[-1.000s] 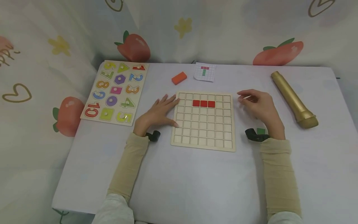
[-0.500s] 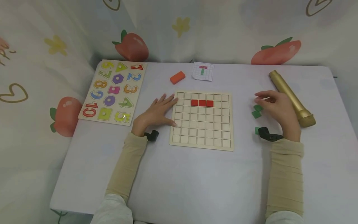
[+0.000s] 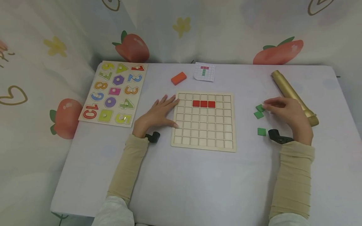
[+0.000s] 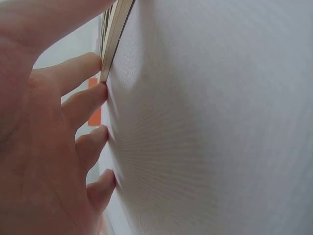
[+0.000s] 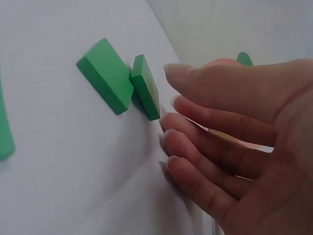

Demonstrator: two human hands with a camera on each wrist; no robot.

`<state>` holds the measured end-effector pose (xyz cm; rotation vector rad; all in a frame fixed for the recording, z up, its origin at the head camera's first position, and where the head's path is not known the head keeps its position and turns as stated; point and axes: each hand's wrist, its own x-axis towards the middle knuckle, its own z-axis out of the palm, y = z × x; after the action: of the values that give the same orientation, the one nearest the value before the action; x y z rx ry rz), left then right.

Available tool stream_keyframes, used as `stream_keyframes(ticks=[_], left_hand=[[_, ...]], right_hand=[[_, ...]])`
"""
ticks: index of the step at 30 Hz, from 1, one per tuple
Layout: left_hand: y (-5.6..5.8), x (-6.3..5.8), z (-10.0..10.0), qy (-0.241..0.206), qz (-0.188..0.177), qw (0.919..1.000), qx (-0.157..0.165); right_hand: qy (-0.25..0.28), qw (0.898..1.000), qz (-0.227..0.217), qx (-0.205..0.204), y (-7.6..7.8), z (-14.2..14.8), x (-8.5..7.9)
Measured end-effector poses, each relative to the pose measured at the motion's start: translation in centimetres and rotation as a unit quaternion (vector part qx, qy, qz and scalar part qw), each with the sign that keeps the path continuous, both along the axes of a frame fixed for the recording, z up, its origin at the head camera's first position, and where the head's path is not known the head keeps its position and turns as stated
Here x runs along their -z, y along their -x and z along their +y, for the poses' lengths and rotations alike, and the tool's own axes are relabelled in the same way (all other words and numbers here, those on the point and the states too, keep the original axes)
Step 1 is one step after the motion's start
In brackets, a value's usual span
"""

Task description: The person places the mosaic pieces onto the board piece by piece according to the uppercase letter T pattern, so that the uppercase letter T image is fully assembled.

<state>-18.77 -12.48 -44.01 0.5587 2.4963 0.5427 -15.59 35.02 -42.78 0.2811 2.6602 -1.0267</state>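
Note:
My left hand rests with fingers spread along the left edge of a wooden grid board. In the left wrist view its fingertips touch the board's edge and the white cloth. Three red square tiles sit in a row in the board's second row of cells. To the right, my right hand is beside three green square tiles. In the right wrist view, one green tile leans on another green tile, close to the thumb and fingertips. A third green tile lies nearer me.
Behind the board are an orange block and a small card printed with a red and green T on a grid. A number-and-shape puzzle board lies left. A gold tube with a wider end lies behind the right hand.
My right hand has moved right, from beside the board to the far side of the green tiles, uncovering them. My left hand stays on the board's edge.

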Motion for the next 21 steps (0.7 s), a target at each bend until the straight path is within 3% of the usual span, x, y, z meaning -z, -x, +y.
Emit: stream_keyframes(ticks=[7, 15, 21], left_hand=[[-0.1, -0.1, 0.0, 0.000, 0.001, 1.0000, -0.001], [-0.2, -0.2, 0.0, -0.004, 0.001, 1.0000, -0.002], [-0.1, -0.1, 0.0, -0.005, 0.000, 1.0000, -0.001]], right_hand=[[-0.015, 0.999, -0.018, -0.024, 0.2, -0.1, 0.0], [-0.057, 0.997, -0.007, -0.046, 0.4, -1.0, 0.1], [-0.050, 0.997, -0.013, -0.051, 0.3, -1.4, 0.1]])
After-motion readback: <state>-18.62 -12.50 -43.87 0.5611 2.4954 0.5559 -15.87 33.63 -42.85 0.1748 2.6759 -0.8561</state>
